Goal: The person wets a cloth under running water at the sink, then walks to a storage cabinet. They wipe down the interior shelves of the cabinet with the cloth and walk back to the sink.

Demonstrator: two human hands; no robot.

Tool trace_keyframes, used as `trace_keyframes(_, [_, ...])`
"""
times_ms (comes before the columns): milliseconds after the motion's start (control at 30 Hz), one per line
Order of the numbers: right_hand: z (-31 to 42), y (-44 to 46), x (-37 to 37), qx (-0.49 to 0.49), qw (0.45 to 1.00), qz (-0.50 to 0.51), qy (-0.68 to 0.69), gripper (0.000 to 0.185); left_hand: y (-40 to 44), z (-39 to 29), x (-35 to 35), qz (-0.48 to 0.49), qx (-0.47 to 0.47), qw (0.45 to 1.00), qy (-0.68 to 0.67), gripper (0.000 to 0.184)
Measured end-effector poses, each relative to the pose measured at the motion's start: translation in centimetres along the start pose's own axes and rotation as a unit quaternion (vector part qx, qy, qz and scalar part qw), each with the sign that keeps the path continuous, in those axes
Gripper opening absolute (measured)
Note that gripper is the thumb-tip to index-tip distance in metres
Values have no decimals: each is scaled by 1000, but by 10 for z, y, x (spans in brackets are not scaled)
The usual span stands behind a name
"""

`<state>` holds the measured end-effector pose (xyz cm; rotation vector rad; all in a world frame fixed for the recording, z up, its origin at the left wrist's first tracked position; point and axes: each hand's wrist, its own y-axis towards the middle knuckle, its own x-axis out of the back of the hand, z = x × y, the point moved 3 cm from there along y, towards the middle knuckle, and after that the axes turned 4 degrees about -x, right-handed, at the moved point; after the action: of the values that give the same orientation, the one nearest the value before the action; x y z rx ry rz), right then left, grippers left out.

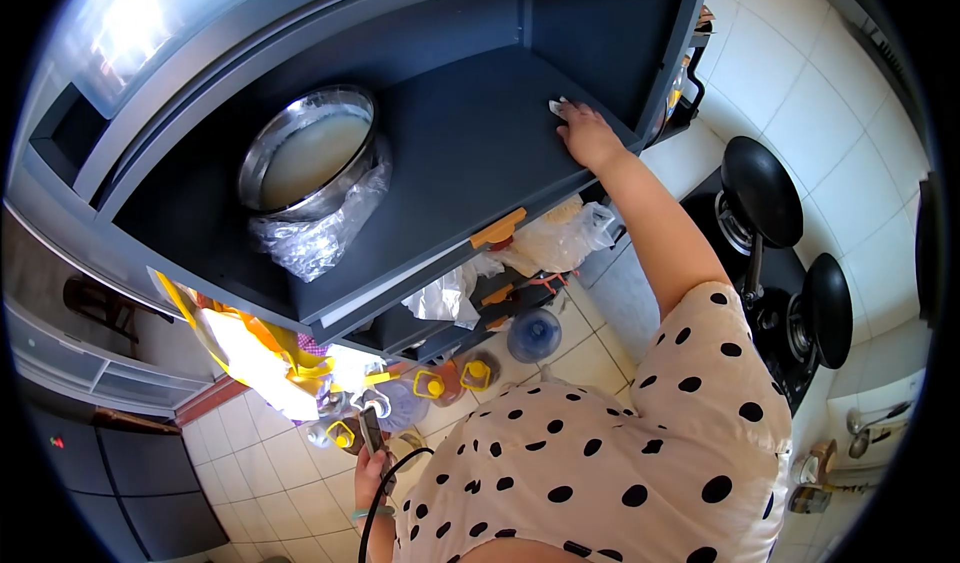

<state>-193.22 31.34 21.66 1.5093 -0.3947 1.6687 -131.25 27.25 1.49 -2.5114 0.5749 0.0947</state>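
Inside a dark grey shelf unit (pixel 455 113), my right hand (pixel 590 135) presses a small white cloth or tissue (pixel 556 109) against the shelf surface near its right end. Low in the view, beside my body, my left hand (pixel 372 471) is wrapped round a dark, flat object like a phone (pixel 372 429), with a black cable (pixel 385 490) passing by it. On the left part of the shelf stands a metal bowl (pixel 310 158) of cloudy liquid, with a clear plastic bag (pixel 335 225) bunched at its side.
Bottles with yellow caps (pixel 430 384) and a blue-tinted water jug (pixel 534 335) stand on the tiled floor below. Plastic bags (pixel 560 241) fill the lower shelf. Two black pans (pixel 762 191) sit on the stove at the right. A yellow and white bag (pixel 250 358) hangs at the left.
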Motion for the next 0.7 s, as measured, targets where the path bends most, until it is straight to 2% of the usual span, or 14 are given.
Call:
trace_keyframes(133, [7, 30, -9, -58, 998, 28, 16, 35, 3, -1, 5, -6, -4, 1000, -3, 43])
trace_keyframes(233, [32, 52, -30, -30, 997, 69, 22, 32, 3, -2, 10, -10, -8, 1000, 6, 42])
trace_keyframes(267, [53, 47, -32, 5, 998, 52, 19, 30, 4, -3, 10, -9, -9, 1000, 11, 42])
trace_keyframes(300, [79, 38, -25, 40, 993, 100, 38, 29, 3, -3, 12, -10, -5, 1000, 13, 42])
trace_keyframes(367, [121, 20, -45, 160, 979, 98, 79, 29, 5, -5, 14, -8, 4, 1000, 19, 42])
trace_keyframes(400, [149, -2, -31, 216, 957, 113, 160, 27, 6, -5, 15, -10, 1, 1000, 18, 42])
trace_keyframes(433, [164, -14, -36, 346, 928, 102, 97, 31, 6, -5, 16, -13, -1, 1000, 18, 41])
trace_keyframes(467, [178, -27, -23, 383, 901, 159, 130, 31, 6, -5, 16, -16, -3, 1000, 16, 41])
trace_keyframes(533, [168, -23, -29, 424, 885, 109, 155, 29, 4, -8, 15, -14, -7, 1000, 12, 41])
trace_keyframes(633, [126, 17, -36, 381, 905, 80, 172, 34, 2, -11, 18, -16, -12, 1000, 14, 43])
trace_keyframes(700, [82, 55, -40, 282, 957, 24, 54, 33, -1, -9, 23, -26, -13, 999, 22, 44])
